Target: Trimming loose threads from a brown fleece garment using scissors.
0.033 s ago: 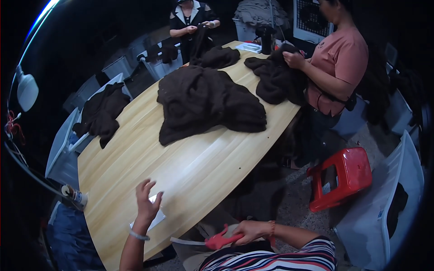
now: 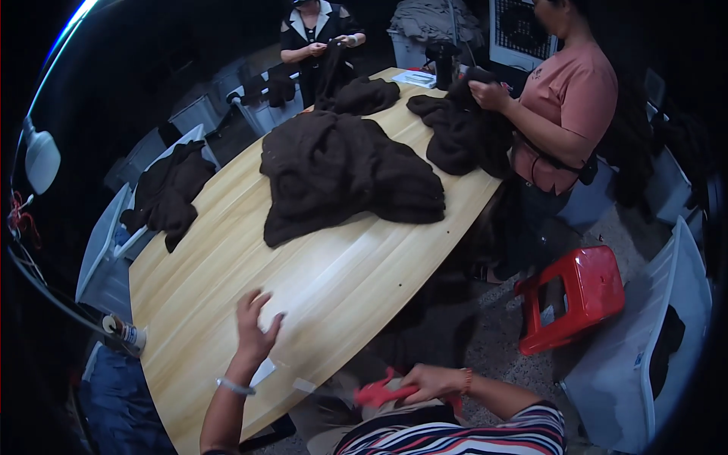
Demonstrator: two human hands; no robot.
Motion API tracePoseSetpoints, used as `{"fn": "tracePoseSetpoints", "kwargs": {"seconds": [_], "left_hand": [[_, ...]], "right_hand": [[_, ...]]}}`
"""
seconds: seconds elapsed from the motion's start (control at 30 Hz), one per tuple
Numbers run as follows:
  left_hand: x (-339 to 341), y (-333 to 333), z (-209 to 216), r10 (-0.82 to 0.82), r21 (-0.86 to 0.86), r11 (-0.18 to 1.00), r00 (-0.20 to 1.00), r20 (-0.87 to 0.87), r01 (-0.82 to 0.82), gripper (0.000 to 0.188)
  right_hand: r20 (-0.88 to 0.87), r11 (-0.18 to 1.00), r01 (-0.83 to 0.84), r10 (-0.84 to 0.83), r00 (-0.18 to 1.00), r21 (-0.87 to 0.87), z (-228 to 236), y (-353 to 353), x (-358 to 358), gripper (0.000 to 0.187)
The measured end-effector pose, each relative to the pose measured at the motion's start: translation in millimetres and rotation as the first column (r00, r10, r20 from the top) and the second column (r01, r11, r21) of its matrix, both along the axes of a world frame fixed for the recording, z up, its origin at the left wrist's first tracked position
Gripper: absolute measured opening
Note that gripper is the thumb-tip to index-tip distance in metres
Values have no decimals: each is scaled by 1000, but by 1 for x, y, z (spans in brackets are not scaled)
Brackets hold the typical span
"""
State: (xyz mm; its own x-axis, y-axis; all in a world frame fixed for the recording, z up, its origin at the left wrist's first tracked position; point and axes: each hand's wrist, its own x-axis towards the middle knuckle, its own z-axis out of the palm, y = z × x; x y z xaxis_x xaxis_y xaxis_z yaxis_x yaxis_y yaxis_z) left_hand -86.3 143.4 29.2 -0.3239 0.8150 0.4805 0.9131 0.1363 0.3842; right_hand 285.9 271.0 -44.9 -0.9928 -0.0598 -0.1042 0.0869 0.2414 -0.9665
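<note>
My left hand (image 2: 255,327) hovers over the near part of the wooden table (image 2: 189,303), its fingers apart and curved, with nothing in them. Beneath its wrist a white sheet (image 2: 262,371) lies partly covered. My right hand (image 2: 426,382) is closed around a red hand tool (image 2: 377,393) in front of my body, just off the near table edge. Blur hides the tool's exact kind. A small pale piece (image 2: 304,385) shows to its left; I cannot tell whether it joins the tool. Farther up the table lies a heap of dark brown knit fabric (image 2: 341,178).
Two people work at the far end, one (image 2: 315,45) behind the table, one in pink (image 2: 565,98) at right, each handling dark fabric. A red stool (image 2: 584,292) and a large pale bin (image 2: 629,364) stand right. More bins (image 2: 102,258) line the left, near a small container (image 2: 125,331).
My left hand has shifted slightly right and up over the table. My right hand and the red tool have moved a little right. The long pale strip left of the tool now shows only its end clearly.
</note>
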Motion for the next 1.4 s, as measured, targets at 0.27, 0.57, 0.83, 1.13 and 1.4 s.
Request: {"fn": "tracePoseSetpoints", "kwargs": {"seconds": [0.27,0.57,0.83,1.13,1.4], "left_hand": [[116,301,15,-459,-156,888,822,-338,432,103],[112,364,-63,-260,-323,925,954,-146,202,70],[74,207,-29,-361,-391,848,930,68,358,45],[-5,-89,-2,-208,-674,720,978,19,166,37],[-121,-236,-29,18,-701,530,832,-554,-478,13]], "right_hand": [[216,555,829,-802,556,-73,26,61,74,25],[146,497,858,-866,479,129,-2,65,93,33],[105,610,793,-788,606,5,5,93,82,33],[-78,779,627,-624,778,22,30,93,17,25],[-120,843,538,-534,837,-2,43,70,-39,13]]}}
